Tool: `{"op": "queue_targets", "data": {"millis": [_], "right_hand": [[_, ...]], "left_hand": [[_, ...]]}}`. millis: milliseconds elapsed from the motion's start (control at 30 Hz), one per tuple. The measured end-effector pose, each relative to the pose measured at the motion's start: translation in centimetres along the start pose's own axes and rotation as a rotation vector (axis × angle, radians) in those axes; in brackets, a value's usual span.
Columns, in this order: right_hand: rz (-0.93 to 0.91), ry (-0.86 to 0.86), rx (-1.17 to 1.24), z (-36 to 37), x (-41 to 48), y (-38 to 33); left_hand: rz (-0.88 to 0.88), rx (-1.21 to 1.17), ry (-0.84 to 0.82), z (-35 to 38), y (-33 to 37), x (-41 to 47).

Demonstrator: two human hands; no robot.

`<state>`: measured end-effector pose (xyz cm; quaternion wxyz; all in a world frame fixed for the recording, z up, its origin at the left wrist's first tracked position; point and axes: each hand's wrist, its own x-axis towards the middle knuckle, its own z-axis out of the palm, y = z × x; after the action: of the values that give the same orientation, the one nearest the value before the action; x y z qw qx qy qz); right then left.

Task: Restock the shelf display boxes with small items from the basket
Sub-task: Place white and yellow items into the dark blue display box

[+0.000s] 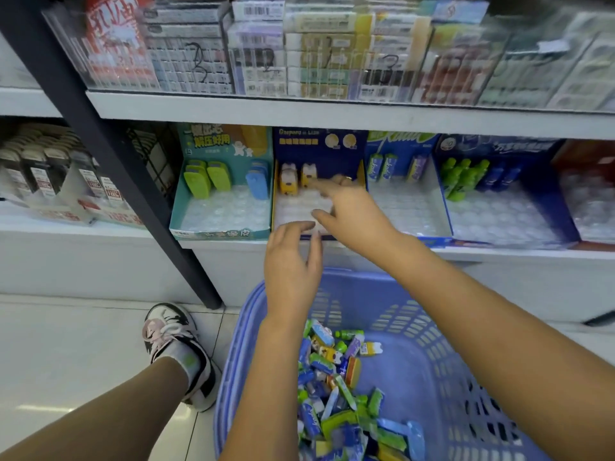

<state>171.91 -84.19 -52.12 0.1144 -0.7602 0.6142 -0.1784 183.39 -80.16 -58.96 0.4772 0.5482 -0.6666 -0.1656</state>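
While both hands reach the blue box (319,151), the basket (432,361) of items (336,387) sits below.
Left hand (293,261) lies loose and empty at its front; right hand (352,214) is inside by the yellow pieces (289,178), grip too blurry to tell.

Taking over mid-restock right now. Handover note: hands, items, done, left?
Left hand: open, empty, at the front rim of the middle box.
Right hand: open, reaching into that box, index finger stretched toward the two yellow items at its back; blurred, nothing seen in its grip.
Basket: below the shelf, holding a heap of mixed items.
Done: two yellow items stand in the box.
Left: most of its slots are bare, and the heap is still large.
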Motion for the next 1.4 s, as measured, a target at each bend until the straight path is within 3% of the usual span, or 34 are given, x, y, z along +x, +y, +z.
{"op": "queue_targets", "data": {"millis": [33,100,267,400,567,767,900,1067,1267,1400], "right_hand": [[0.01,0.06,0.072,-0.2,-2.1,0.7],[0.075,0.039,0.16,0.3,-5.9,2.4],[0.341,-0.562,0.034,6.6,-10.8,8.0],[0.39,-0.646,-0.005,12.8,-14.6,12.3],[0.47,-0.676,0.093,17.8,-17.7,14.9],[0.348,-0.617,-0.018,21.8,-17.9,16.3],[0.41,-0.642,-0.15,22.5,-18.0,16.8],[0.48,-0.695,-0.054,20.7,-16.5,16.7],[0.526,-1.145,0.353,13.4,-13.8,15.4],[0.428,-1.074,0.523,6.9,-11.3,12.5]], "left_hand": [[-0.009,-0.022,0.008,0.2,0.0,-0.6],[-0.074,-0.01,-0.15,1.1,-0.3,-1.6],[-0.239,0.339,-0.864,5.4,-2.4,-5.5],[-0.28,0.54,-1.109,7.7,-4.6,-9.9],[-0.228,0.67,-1.137,9.0,-6.7,-12.5],[-0.287,0.741,-1.063,10.0,-7.8,-13.1],[-0.286,0.744,-1.061,10.3,-8.6,-12.9],[-0.321,0.738,-1.038,10.6,-8.7,-13.0],[-0.543,0.438,-0.983,9.1,-7.6,-10.1],[-0.586,0.179,-1.049,6.6,-5.3,-5.7]]}}
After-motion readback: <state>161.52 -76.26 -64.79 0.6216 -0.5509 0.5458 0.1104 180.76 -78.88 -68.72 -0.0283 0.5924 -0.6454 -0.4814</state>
